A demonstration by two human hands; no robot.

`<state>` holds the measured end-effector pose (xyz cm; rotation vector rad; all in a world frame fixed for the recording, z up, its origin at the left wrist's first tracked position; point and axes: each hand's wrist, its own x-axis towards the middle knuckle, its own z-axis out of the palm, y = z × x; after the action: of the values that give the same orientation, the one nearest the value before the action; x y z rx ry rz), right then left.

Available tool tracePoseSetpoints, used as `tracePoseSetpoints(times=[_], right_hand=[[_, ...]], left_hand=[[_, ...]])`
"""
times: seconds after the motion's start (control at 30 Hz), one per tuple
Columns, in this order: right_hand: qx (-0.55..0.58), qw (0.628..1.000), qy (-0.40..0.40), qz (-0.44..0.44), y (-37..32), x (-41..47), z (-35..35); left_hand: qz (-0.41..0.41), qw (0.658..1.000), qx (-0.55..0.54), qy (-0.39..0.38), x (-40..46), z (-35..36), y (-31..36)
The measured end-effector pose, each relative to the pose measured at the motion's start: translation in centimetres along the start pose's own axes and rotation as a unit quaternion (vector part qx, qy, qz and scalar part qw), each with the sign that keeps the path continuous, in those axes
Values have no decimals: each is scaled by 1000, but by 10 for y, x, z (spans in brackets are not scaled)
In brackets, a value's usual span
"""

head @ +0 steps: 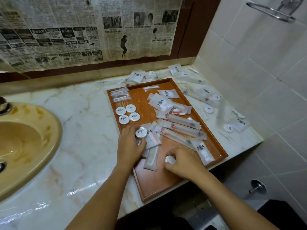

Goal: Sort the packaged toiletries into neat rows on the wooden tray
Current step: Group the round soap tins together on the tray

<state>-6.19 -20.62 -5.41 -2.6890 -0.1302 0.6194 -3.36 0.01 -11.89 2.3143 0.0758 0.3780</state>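
Observation:
A wooden tray [141, 98] lies on the marble counter, littered with white packaged toiletries. Several round white soaps [127, 114] sit grouped at its left side, behind them a stack of floss picks [120, 94]. Long toothbrush packets [181, 128] and flat sachets [160, 102] lie in a loose heap across the tray's middle and right. My left hand [129, 149] holds a round soap [141, 132] at the tray's left edge. My right hand [182, 163] pinches another round white soap [169, 159] near the tray's front, beside a long packet [151, 159].
More packets and round soaps [209, 109] lie scattered on the counter [79, 130] behind and right of the tray. A beige sink [25, 143] fills the left. Newspaper [83, 30] covers the mirror behind. A tiled wall [265, 72] stands at right.

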Motion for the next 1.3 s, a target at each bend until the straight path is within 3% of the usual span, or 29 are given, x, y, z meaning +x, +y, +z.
tracePoseSetpoints(times=[0.33, 0.5, 0.87, 1.07, 1.3], right_hand=[[199, 976, 75, -48, -8, 17, -21], [261, 960, 74, -74, -11, 30, -28], [201, 962, 96, -160, -17, 80, -37], [226, 950, 87, -195, -38, 115, -45], [201, 939, 122, -250, -63, 157, -44]], left_hand=[[-10, 999, -33, 15, -3, -1, 3], [-18, 998, -54, 27, -3, -1, 5], [-32, 991, -122, 52, -1, -10, 11], [-61, 994, -40, 82, 31, -28, 1], [-96, 994, -3, 53, 75, -49, -26]])
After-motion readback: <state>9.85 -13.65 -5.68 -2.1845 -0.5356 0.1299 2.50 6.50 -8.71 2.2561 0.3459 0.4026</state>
